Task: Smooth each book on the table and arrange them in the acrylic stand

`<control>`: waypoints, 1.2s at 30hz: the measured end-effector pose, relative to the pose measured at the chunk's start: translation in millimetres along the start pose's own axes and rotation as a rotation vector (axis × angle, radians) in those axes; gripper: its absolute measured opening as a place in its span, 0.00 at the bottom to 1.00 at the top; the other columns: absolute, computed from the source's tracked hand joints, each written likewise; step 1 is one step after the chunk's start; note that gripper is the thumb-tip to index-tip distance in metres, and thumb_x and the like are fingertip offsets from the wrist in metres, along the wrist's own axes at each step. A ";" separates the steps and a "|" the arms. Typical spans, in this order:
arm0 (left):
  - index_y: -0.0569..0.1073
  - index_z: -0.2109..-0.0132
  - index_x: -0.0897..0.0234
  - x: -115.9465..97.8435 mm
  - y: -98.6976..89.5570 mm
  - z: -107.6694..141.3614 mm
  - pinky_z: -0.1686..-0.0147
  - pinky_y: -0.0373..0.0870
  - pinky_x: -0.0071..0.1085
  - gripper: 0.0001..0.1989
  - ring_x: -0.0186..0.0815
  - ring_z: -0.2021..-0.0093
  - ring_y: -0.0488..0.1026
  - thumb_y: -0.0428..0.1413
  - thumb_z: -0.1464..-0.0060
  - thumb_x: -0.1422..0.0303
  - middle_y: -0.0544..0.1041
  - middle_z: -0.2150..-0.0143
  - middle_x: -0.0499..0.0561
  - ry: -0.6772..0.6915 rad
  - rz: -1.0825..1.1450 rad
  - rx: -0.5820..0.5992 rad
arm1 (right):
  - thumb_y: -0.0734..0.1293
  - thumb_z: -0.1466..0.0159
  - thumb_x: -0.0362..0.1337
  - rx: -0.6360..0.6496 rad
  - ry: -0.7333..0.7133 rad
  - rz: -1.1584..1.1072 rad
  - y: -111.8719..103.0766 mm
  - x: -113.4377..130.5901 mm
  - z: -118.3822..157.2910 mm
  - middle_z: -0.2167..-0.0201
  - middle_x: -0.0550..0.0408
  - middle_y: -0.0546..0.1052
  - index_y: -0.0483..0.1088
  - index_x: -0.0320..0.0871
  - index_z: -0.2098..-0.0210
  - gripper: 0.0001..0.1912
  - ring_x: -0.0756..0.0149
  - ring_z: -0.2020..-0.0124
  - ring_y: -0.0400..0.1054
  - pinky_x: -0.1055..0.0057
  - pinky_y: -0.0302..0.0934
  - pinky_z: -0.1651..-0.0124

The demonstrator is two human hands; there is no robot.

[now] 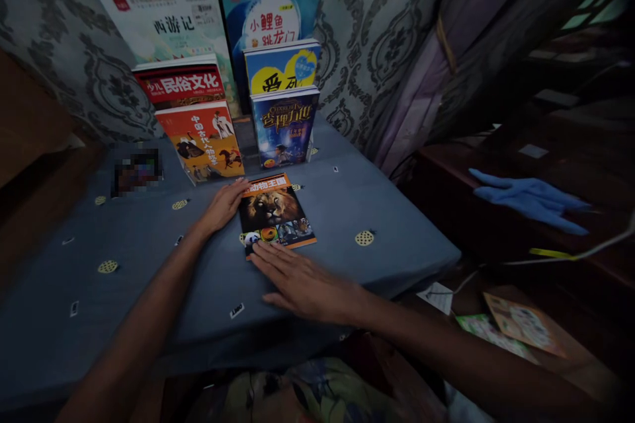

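A book with a lion on its cover (274, 209) lies flat on the blue-grey tablecloth (317, 277). At the book's upper left corner, my left hand (225, 205) rests with its fingertips on the cover edge. My right hand (302, 281) lies flat, fingers stretched out, over the lower left edge of the same book. Behind it stand two stacked rows of upright books. Foremost are an orange book with a horse (211, 145) on the left and a dark blue book (282, 129) on the right.
Behind the table hangs a patterned grey curtain (367, 33). A blue glove (528, 195) lies on a dark surface to the right, near a white cable (605, 244). Papers (520, 324) lie lower right. A blurred-out item (137, 170) sits at the table's left.
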State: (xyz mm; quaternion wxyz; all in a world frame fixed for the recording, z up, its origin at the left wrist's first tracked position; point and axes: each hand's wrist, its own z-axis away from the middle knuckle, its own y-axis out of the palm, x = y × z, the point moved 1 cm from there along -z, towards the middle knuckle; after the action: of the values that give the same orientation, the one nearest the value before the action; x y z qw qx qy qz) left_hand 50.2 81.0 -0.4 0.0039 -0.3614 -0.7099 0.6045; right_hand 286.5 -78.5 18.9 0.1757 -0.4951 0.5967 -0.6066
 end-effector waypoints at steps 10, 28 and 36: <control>0.69 0.38 0.64 0.3 0.6 0.2 0.32 0.57 0.48 0.23 0.41 0.30 0.60 0.40 0.33 0.64 0.68 0.33 0.58 0.003 -0.015 0.004 | 0.63 0.29 0.42 -0.120 0.123 0.057 -4.4 -28.0 45.6 0.28 0.39 0.54 0.47 0.41 0.27 0.36 0.52 0.27 0.46 0.48 0.52 0.28; 0.70 0.39 0.58 -4.0 -1.8 -0.2 0.31 0.52 0.50 0.22 0.40 0.29 0.58 0.41 0.33 0.64 0.68 0.32 0.51 -0.031 0.006 0.056 | 0.60 0.28 0.44 -0.203 0.210 -0.035 -18.5 -40.6 35.4 0.35 0.47 0.68 0.60 0.49 0.32 0.26 0.54 0.33 0.60 0.48 0.61 0.34; 0.72 0.41 0.60 -9.1 -1.5 1.2 0.31 0.53 0.51 0.21 0.42 0.30 0.60 0.42 0.34 0.62 0.69 0.34 0.54 -0.008 0.022 0.050 | 0.59 0.27 0.41 -0.164 0.094 -0.032 -33.3 -46.4 3.7 0.44 0.46 0.78 0.70 0.45 0.40 0.19 0.56 0.42 0.70 0.52 0.63 0.39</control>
State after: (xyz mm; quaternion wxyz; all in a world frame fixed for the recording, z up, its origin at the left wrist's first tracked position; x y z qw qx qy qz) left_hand 55.7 75.2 4.5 0.0034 -0.3667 -0.6905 0.6234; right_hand 322.9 -35.7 29.9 0.0968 -0.4884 0.6439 -0.5809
